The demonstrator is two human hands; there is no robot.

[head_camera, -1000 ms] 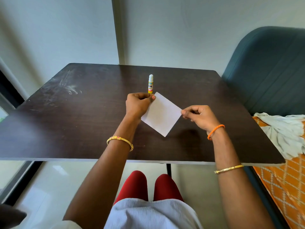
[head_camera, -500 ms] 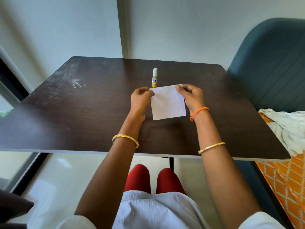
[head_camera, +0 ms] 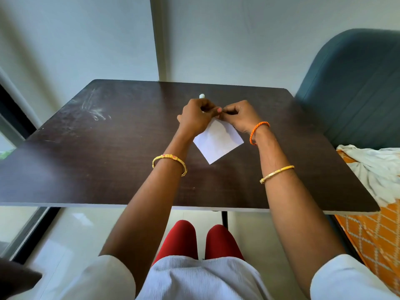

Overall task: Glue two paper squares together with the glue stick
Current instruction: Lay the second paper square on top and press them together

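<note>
Both thumbs and forefingers meet, pinching the top corner of the paper (head_camera: 217,141); left hand (head_camera: 194,118) and right hand (head_camera: 240,115) touch there. The sheet hangs corner-down over the table (head_camera: 108,159) (one sheet or two, I cannot tell). Behind the left hand, only the glue stick (head_camera: 201,96) cap shows.

Table (head_camera: 108,148) dark wood-grain, matt, scuffed; paper square (head_camera: 216,144) white, smooth; bangle (head_camera: 171,161) shiny gold metal.
</note>
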